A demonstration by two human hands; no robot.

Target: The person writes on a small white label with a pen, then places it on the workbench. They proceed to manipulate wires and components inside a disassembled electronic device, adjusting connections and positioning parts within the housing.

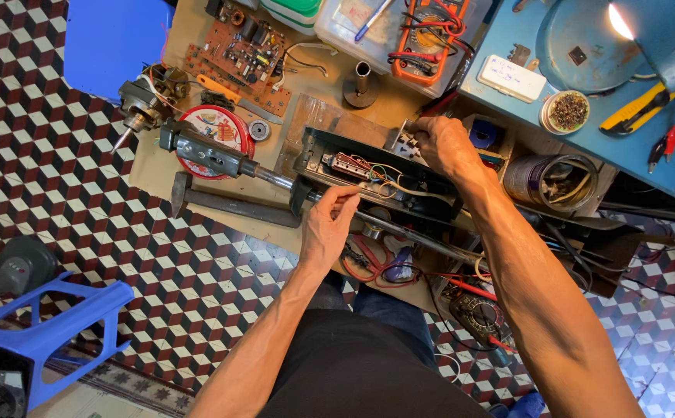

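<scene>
The black housing (pixel 384 174), opened with wires showing inside, lies on the tabletop (pixel 322 116) just right of the red round tin (pixel 217 131). Left hand (pixel 326 224) pinches its near edge; right hand (pixel 442 143) grips its far end.

I see my bare hands on a matt black plastic housing (pixel 368 174) with plastic-sheathed wires inside. Beside it lie a dull steel hammer (pixel 221 203), a glossy printed tin lid (pixel 217 131) and a brown circuit board (pixel 240 58).
</scene>
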